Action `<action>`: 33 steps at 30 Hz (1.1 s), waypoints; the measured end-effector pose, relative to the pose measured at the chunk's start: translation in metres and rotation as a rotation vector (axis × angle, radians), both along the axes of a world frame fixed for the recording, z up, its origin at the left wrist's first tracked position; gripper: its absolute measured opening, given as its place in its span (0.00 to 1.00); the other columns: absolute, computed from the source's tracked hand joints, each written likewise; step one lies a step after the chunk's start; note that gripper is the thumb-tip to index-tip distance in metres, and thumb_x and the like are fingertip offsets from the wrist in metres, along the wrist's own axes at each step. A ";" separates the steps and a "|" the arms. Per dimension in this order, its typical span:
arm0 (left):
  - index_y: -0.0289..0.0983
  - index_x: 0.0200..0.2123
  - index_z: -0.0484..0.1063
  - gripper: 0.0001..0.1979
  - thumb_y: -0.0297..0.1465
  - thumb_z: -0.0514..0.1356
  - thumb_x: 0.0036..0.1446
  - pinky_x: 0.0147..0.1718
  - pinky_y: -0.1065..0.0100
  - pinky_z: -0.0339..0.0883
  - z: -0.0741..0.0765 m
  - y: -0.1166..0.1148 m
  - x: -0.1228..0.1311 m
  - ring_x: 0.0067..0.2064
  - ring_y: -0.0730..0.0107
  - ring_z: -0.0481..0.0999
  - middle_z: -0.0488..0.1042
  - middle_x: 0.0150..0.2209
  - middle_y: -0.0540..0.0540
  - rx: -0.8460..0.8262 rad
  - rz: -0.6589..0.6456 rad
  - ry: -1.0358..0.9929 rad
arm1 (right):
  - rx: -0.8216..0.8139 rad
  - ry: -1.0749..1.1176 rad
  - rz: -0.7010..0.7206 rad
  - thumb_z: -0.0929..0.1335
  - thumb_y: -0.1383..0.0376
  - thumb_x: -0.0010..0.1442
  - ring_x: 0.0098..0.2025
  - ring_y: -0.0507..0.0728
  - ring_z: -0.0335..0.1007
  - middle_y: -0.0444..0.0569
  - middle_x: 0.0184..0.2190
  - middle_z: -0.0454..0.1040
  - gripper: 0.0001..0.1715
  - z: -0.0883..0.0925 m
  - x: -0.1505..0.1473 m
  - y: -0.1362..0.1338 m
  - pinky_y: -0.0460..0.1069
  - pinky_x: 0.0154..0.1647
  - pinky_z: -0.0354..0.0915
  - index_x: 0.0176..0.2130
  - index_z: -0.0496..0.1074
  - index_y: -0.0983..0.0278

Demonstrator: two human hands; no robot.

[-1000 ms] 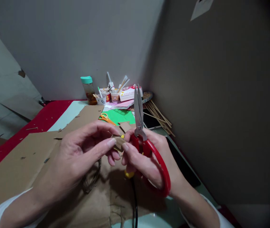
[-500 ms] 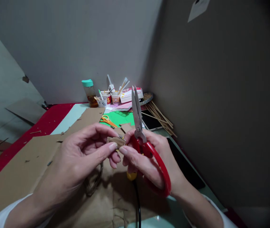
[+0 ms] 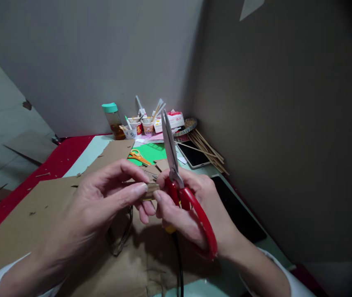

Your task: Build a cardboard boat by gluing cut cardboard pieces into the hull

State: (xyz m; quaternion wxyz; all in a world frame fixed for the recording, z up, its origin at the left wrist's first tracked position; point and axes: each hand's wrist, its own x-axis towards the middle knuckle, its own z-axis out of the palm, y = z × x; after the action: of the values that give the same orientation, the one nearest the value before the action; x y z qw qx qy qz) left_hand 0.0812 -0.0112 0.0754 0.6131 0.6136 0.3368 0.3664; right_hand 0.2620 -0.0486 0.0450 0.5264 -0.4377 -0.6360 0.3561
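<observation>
My left hand pinches a small brown cardboard piece between thumb and fingers. On its right side, the thumb and a finger of my right hand touch the same piece. Red-handled scissors hang in my right hand, the handle loop around the thumb side and the closed-looking blades pointing up. Below the hands lie brown cardboard and a dark looped strip. A yellow object with a black cable is partly hidden under my right hand.
Behind are orange scissors on green sheets, a bottle, small cups with sticks and a tissue box. At right lie a phone, wooden sticks and a dark tablet-like slab.
The cardboard piece is turned, its ridged face now showing. Both hands and the red scissors have shifted slightly left in view, and the background has shifted with the camera.
</observation>
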 end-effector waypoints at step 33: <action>0.38 0.29 0.77 0.04 0.27 0.65 0.57 0.28 0.80 0.76 0.017 -0.005 0.006 0.26 0.69 0.85 0.84 0.24 0.53 0.104 0.008 0.211 | -0.126 0.309 0.206 0.74 0.54 0.65 0.20 0.46 0.66 0.40 0.21 0.71 0.17 0.007 0.007 0.002 0.39 0.19 0.64 0.36 0.71 0.64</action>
State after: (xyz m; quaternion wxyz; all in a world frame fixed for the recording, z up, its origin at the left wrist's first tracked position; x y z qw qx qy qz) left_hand 0.0874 -0.0162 0.0921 0.5399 0.6785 0.3825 0.3192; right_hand 0.2694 -0.0461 0.0518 0.5501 -0.3426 -0.5654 0.5103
